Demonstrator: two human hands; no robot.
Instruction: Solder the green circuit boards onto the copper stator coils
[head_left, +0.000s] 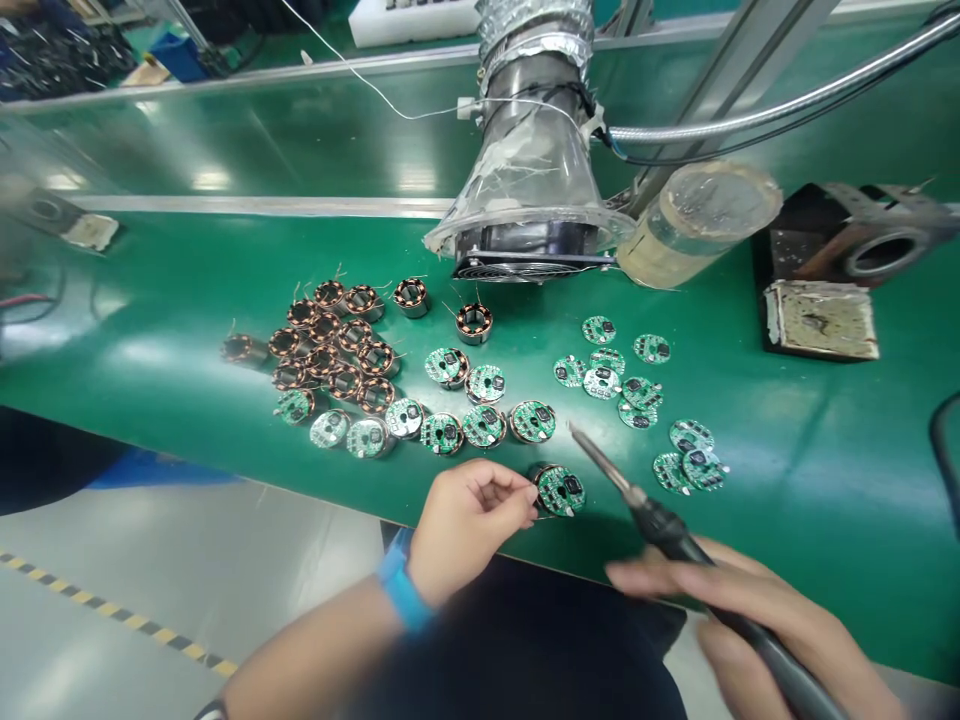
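Note:
Near the front edge of the green bench, my left hand (469,515) pinches the left side of a motor stator with a round green circuit board (562,490) on top. My right hand (757,610), partly blurred, is wrapped round the handle of a soldering iron (667,530). The iron's tip points up and left, above the bench and apart from the board. A row of stators topped with boards (484,426) lies just behind my left hand. Bare copper-wound stators (322,345) are clustered to the left, several with thin wires sticking up.
Loose round circuit boards (604,380) lie to the right, with more boards (694,455) nearer me. A fume extraction hood (532,190) hangs over the back. A cloudy plastic jar (697,220) and a soldering iron stand with a sponge (821,318) stand at the right.

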